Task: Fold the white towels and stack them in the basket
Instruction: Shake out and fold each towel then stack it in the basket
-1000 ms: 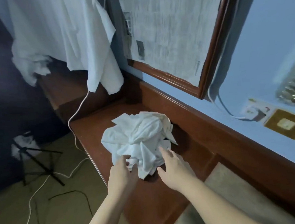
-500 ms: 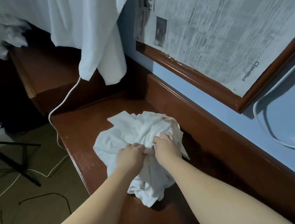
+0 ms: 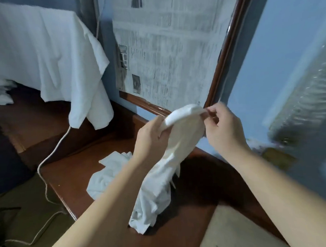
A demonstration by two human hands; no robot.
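Two hands [image 3: 187, 133], three white towels [image 3: 161, 179], one white cord [image 3: 53, 152].

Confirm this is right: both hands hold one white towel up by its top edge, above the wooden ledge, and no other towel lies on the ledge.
Not quite. The head view shows the left hand and right hand holding the white towel up by its top edge, but a second crumpled towel lies on the wooden ledge beneath.

A single head-worn wide-angle view looks forward and down, close over the reddish-brown polished wooden ledge [image 3: 81, 164] across the lower centre; the newspaper-covered, wood-framed panel [image 3: 174, 48] fills the upper middle; the blue painted wall [image 3: 285, 43] stands at upper right, blurred.
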